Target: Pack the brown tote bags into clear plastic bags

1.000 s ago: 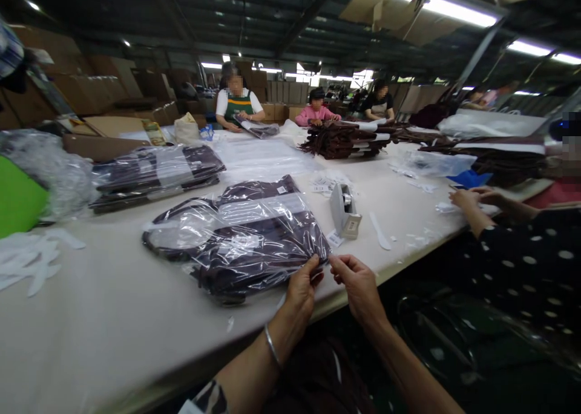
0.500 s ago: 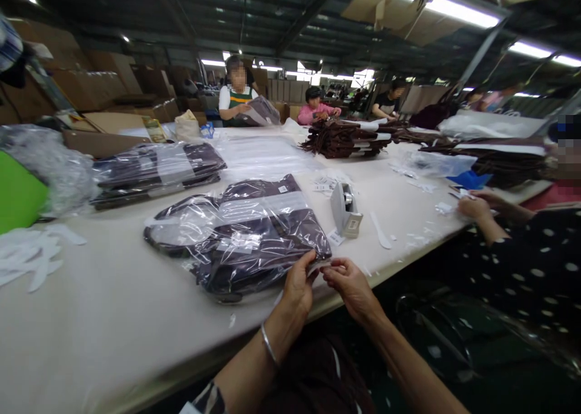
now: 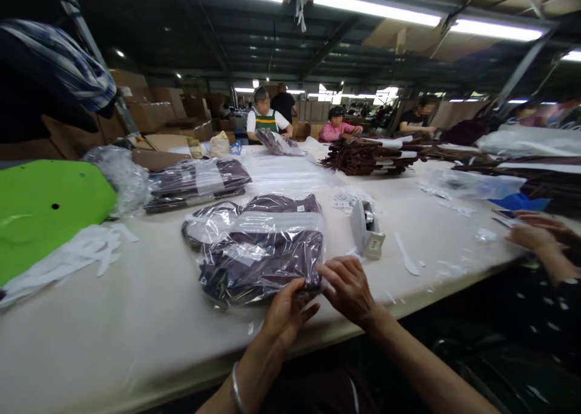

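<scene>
A folded dark brown garment in a clear plastic bag lies flat on the table in front of me, with a pale strip across it. My left hand is at its near right corner, thumb on top and fingers beneath, closed on the bag's edge. Curled fingers of my right hand rest against the bag's right edge at the same corner; their tips are partly hidden. To the right of the bag stands a grey tape dispenser.
Bagged garments lie stacked behind on the left, near a green board and white strips. Brown garments are piled at the back. Labels lie behind the dispenser. A co-worker's hands work at the right.
My view has swung left, so the scene sits farther right. My right hand has moved from pinching the bag's corner up onto its right edge. My left hand stays at the corner.
</scene>
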